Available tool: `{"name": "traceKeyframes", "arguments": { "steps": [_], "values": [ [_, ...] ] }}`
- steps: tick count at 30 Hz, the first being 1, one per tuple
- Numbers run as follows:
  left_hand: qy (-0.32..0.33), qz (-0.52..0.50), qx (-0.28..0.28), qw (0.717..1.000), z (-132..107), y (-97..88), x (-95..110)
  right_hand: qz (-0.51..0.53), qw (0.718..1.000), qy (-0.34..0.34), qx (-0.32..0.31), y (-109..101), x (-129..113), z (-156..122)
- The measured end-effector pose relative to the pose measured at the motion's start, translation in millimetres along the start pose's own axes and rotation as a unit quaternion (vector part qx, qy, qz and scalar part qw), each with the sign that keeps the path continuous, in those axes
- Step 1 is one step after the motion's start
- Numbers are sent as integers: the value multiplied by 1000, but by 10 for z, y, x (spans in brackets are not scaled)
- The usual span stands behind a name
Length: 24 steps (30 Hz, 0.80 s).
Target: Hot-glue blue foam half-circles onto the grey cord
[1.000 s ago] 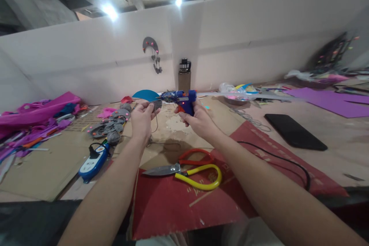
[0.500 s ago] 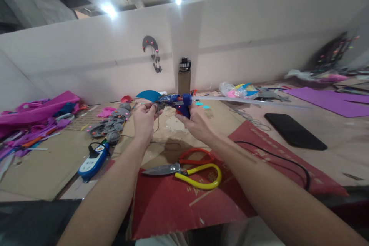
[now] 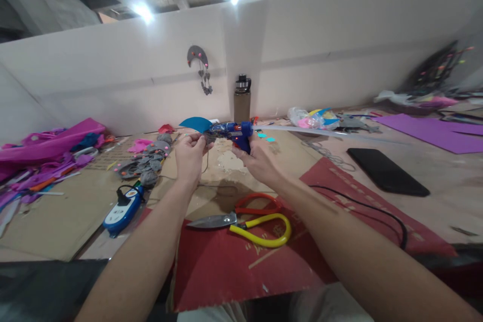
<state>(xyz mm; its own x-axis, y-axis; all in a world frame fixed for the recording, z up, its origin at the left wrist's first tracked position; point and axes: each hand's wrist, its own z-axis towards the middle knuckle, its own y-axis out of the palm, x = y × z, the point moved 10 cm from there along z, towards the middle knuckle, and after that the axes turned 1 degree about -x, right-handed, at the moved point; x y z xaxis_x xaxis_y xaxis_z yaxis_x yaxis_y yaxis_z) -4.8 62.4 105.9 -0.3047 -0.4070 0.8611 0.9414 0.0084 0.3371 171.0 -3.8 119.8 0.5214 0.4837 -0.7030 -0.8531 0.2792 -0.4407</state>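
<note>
My right hand (image 3: 260,158) is wrapped round the handle of a blue hot glue gun (image 3: 241,133); a long clear glue stick (image 3: 302,132) juts from its back end to the right. The gun's nozzle points left, close to the fingers of my left hand (image 3: 191,156). Those fingers pinch a curved blue felt piece (image 3: 196,123) at its lower edge. A thin grey cord (image 3: 207,163) hangs below them. Whether nozzle and felt touch, I cannot tell. Below my hands, scissors (image 3: 260,221) with one red and one yellow handle lie on red cardboard (image 3: 226,282).
A blue-white power strip (image 3: 123,214), grey felt pieces with a yarn ball (image 3: 149,177) and magenta scraps (image 3: 68,143) lie left. A bottle (image 3: 242,100) stands against the wall. A black phone (image 3: 387,171) and purple sheet (image 3: 433,131) lie right, with a black cable (image 3: 373,209) nearer me.
Almost nothing differs. The whole view has shifted very slightly; both hands keep their hold, with the glue gun still beside the blue felt piece.
</note>
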Motion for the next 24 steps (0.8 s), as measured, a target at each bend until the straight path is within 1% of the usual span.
{"name": "traceKeyframes", "arguments": {
  "steps": [6, 10, 15, 21, 24],
  "values": [
    [3, 1, 4, 1000, 10, -14, -6, 2, 1000, 12, -8, 9, 17, -3],
    [9, -2, -1, 1000, 5, -5, 9, -1, 1000, 12, -1, -10, 22, -2],
    [17, -3, 8, 1000, 20, -32, 21, 7, 1000, 11, -2, -25, 24, 6],
    [12, -10, 22, 1000, 45, -58, 15, 14, 1000, 16, 10, -54, 60, 19],
    [20, -10, 19, 1000, 39, -50, 44, 14, 1000, 17, 12, -58, 77, 25]
  ]
}}
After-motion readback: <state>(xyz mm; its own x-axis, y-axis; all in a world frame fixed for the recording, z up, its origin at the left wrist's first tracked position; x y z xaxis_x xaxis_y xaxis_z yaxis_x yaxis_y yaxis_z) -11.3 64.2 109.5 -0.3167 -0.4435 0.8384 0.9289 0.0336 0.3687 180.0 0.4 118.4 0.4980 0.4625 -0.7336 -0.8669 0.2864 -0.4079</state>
